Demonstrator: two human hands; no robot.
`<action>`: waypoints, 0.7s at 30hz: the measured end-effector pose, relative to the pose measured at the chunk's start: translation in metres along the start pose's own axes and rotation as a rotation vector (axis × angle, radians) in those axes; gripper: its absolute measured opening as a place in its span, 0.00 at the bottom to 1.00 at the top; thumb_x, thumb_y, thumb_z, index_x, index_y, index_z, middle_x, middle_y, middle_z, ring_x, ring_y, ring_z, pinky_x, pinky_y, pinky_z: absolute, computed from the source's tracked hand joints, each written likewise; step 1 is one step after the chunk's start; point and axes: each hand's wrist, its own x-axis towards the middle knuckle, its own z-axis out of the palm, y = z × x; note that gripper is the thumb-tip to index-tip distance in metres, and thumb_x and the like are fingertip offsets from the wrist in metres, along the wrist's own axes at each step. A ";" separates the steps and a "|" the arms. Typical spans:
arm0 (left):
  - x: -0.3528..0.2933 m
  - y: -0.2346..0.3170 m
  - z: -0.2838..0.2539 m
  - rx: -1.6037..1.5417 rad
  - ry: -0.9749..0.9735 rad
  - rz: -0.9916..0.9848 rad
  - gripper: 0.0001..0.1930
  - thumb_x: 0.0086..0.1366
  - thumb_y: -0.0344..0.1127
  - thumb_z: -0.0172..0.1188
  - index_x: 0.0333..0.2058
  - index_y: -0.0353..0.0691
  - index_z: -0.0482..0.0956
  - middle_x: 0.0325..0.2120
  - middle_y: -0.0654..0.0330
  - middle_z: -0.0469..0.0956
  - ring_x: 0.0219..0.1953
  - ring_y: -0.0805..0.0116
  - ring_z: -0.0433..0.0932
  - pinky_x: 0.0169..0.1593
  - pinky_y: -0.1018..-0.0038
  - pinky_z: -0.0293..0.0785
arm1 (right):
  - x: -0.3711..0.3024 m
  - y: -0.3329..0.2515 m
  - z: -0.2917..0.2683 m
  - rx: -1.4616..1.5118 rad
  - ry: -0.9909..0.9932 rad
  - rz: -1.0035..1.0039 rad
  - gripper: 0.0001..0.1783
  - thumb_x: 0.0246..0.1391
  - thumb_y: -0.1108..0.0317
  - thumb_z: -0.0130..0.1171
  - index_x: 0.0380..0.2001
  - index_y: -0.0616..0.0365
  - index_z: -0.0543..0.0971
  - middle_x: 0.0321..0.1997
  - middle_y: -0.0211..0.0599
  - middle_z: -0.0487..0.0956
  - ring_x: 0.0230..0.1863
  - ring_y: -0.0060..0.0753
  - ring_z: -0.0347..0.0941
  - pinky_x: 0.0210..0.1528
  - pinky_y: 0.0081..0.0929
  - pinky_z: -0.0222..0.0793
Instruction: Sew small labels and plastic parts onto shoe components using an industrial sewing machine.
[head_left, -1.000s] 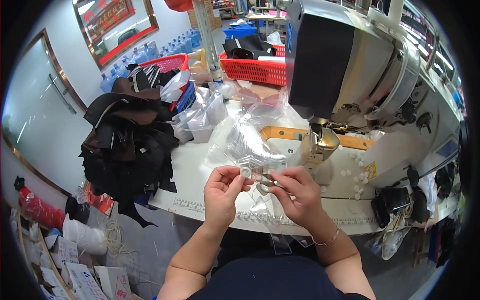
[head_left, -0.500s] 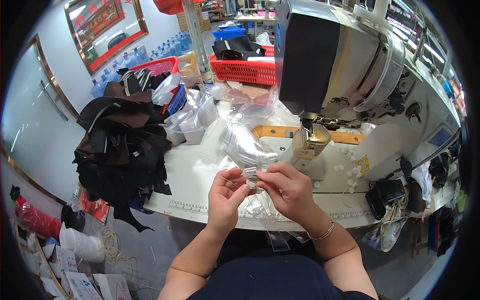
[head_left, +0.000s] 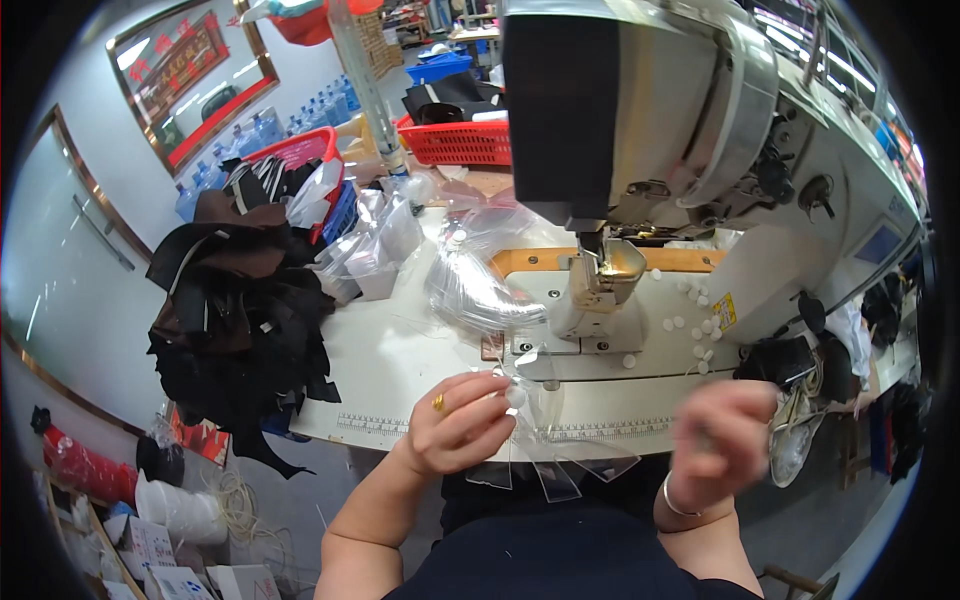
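Observation:
My left hand (head_left: pixel 462 422), with a gold ring on one finger, is closed at the front of the table. Its fingertips pinch a clear plastic strip (head_left: pixel 545 405), and a small white round disc (head_left: pixel 515 397) shows at the fingertips. The strip's clear ends (head_left: pixel 556 480) hang over the table's front edge. Off to the right, my right hand (head_left: pixel 722 440) is raised near the table edge, apart from the strip. Motion smears its fingers, so what they hold, if anything, cannot be made out. Beyond the hands stands a post-bed sewing machine (head_left: pixel 605 275).
White round discs (head_left: pixel 678 323) lie scattered right of the machine post. A bundle of clear plastic strips (head_left: pixel 475 290) lies left of it. Black and brown scraps (head_left: pixel 235 320) pile over the table's left end. Behind are clear bags (head_left: pixel 375 250) and a red basket (head_left: pixel 460 143).
My hands, together before, are now apart. My right hand has let go of the strip and swung right. My left hand has turned over, still pinching the strip, and the view has shifted slightly.

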 end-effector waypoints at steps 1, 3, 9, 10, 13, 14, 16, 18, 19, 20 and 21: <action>-0.004 0.003 0.002 0.019 -0.016 0.000 0.11 0.40 0.20 0.62 0.26 0.39 0.76 0.31 0.58 0.71 0.36 0.61 0.76 0.38 0.67 0.79 | 0.001 -0.007 0.018 0.213 -0.097 0.144 0.13 0.48 0.62 0.63 0.35 0.56 0.77 0.31 0.34 0.72 0.29 0.29 0.71 0.29 0.21 0.69; -0.003 0.006 0.011 0.011 0.040 0.003 0.12 0.40 0.19 0.62 0.26 0.39 0.76 0.32 0.59 0.70 0.36 0.62 0.75 0.38 0.67 0.80 | -0.007 -0.001 0.037 0.257 -0.285 0.255 0.15 0.43 0.69 0.65 0.37 0.57 0.78 0.32 0.35 0.73 0.29 0.29 0.72 0.28 0.22 0.70; -0.001 0.010 0.011 -0.007 0.074 -0.013 0.15 0.41 0.15 0.63 0.27 0.41 0.77 0.32 0.61 0.68 0.37 0.65 0.73 0.40 0.67 0.80 | -0.016 0.018 0.060 0.270 -0.386 0.322 0.13 0.43 0.70 0.64 0.36 0.56 0.79 0.32 0.34 0.73 0.25 0.31 0.72 0.26 0.24 0.68; -0.001 0.011 0.011 -0.017 0.071 -0.007 0.15 0.41 0.15 0.63 0.27 0.41 0.76 0.32 0.61 0.67 0.36 0.66 0.73 0.41 0.67 0.80 | -0.014 0.017 0.061 0.280 -0.418 0.313 0.12 0.43 0.70 0.64 0.35 0.56 0.79 0.31 0.34 0.73 0.25 0.31 0.72 0.26 0.24 0.68; 0.000 0.011 0.010 -0.023 0.066 0.003 0.14 0.41 0.15 0.64 0.26 0.41 0.76 0.32 0.61 0.67 0.36 0.66 0.73 0.41 0.67 0.80 | -0.009 0.019 0.061 0.316 -0.478 0.315 0.11 0.44 0.70 0.64 0.33 0.57 0.79 0.31 0.34 0.74 0.26 0.32 0.72 0.26 0.23 0.68; -0.001 0.011 0.010 -0.013 0.066 0.005 0.14 0.41 0.16 0.63 0.26 0.41 0.75 0.32 0.61 0.67 0.35 0.66 0.73 0.41 0.67 0.80 | -0.008 0.020 0.061 0.345 -0.509 0.322 0.10 0.44 0.70 0.63 0.32 0.58 0.79 0.31 0.35 0.74 0.26 0.32 0.72 0.26 0.23 0.68; -0.003 0.012 0.013 -0.025 0.066 0.011 0.14 0.41 0.16 0.63 0.26 0.41 0.75 0.32 0.61 0.67 0.35 0.66 0.73 0.41 0.67 0.80 | -0.006 0.026 0.061 0.365 -0.495 0.337 0.09 0.44 0.70 0.63 0.32 0.58 0.79 0.30 0.35 0.74 0.26 0.31 0.72 0.26 0.23 0.68; -0.004 0.012 0.014 -0.036 0.067 0.016 0.14 0.42 0.16 0.63 0.26 0.41 0.75 0.32 0.61 0.67 0.35 0.66 0.73 0.41 0.67 0.80 | -0.009 0.029 0.063 0.391 -0.417 0.350 0.08 0.44 0.71 0.63 0.31 0.59 0.79 0.29 0.34 0.74 0.26 0.31 0.72 0.26 0.23 0.68; -0.004 0.012 0.015 -0.035 0.068 0.010 0.14 0.41 0.16 0.64 0.26 0.41 0.75 0.32 0.61 0.67 0.35 0.66 0.73 0.41 0.66 0.80 | -0.008 0.026 0.062 0.392 -0.419 0.351 0.08 0.44 0.71 0.63 0.31 0.59 0.79 0.29 0.34 0.74 0.26 0.31 0.72 0.26 0.23 0.68; -0.005 0.011 0.015 -0.034 0.068 0.003 0.14 0.41 0.16 0.64 0.26 0.41 0.75 0.32 0.61 0.67 0.35 0.66 0.73 0.41 0.66 0.80 | -0.004 0.021 0.061 0.383 -0.422 0.380 0.08 0.44 0.71 0.63 0.31 0.59 0.79 0.29 0.34 0.74 0.26 0.31 0.72 0.26 0.23 0.68; -0.005 0.011 0.016 -0.033 0.067 0.001 0.14 0.41 0.16 0.64 0.26 0.41 0.75 0.32 0.61 0.67 0.35 0.66 0.73 0.41 0.66 0.80 | -0.002 0.019 0.060 0.374 -0.426 0.408 0.07 0.44 0.71 0.63 0.30 0.59 0.79 0.28 0.34 0.74 0.26 0.31 0.72 0.26 0.23 0.68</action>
